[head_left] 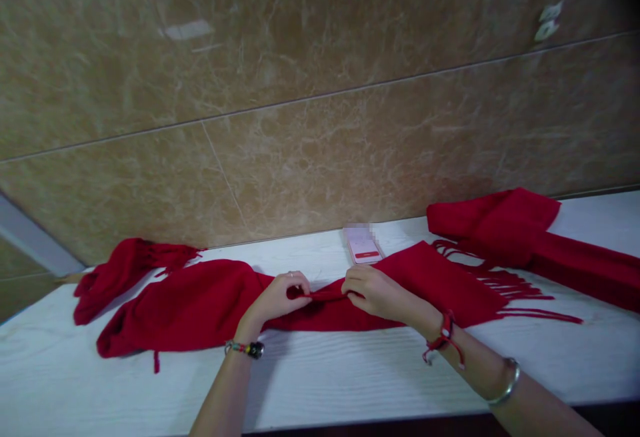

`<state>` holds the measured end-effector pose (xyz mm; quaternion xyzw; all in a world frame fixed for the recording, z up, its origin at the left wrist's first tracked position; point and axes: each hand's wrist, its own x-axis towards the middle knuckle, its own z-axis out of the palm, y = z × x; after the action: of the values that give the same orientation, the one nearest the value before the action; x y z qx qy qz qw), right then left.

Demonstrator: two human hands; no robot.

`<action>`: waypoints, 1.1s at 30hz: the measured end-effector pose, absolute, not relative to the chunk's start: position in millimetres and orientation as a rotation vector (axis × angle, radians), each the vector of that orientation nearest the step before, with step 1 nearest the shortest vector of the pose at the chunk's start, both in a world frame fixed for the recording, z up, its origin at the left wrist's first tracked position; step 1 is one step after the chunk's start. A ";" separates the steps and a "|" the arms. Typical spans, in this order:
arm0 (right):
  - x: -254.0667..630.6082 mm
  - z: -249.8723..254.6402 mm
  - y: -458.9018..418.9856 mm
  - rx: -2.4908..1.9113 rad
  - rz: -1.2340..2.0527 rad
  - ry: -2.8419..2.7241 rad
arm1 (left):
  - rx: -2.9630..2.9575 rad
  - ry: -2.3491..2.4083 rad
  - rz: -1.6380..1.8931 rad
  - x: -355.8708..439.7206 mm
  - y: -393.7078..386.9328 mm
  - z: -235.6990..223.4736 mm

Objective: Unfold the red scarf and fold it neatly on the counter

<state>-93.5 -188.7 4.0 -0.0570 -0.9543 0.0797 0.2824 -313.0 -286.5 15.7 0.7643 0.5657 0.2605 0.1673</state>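
A red fringed scarf (190,307) lies lengthwise along the white table, its tassels spread out at the right end. My left hand (280,297) pinches the scarf's far edge near the middle, thumb and fingers closed on the cloth. A short way to the right, my right hand (373,289) grips the same edge with its fingers curled over. Between the two hands the cloth is drawn up into a narrow fold. The scarf's left end is bunched and rounded.
Behind my right hand lies a phone (361,240) with a lit screen. Another red scarf (505,224) lies folded at the right, and a bunched red fringed cloth (117,274) at the far left. A tiled wall (320,157) borders the white table (320,384).
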 end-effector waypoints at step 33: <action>-93.0 2.8 -185.1 -0.199 0.021 -2.622 | 1.997 1.740 0.394 -319.6 -287.2 8.1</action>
<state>-93.0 -185.1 2.8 -0.0731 -0.9646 0.0077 0.2532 -319.6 -287.2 8.1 0.7258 0.6325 0.1431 0.2297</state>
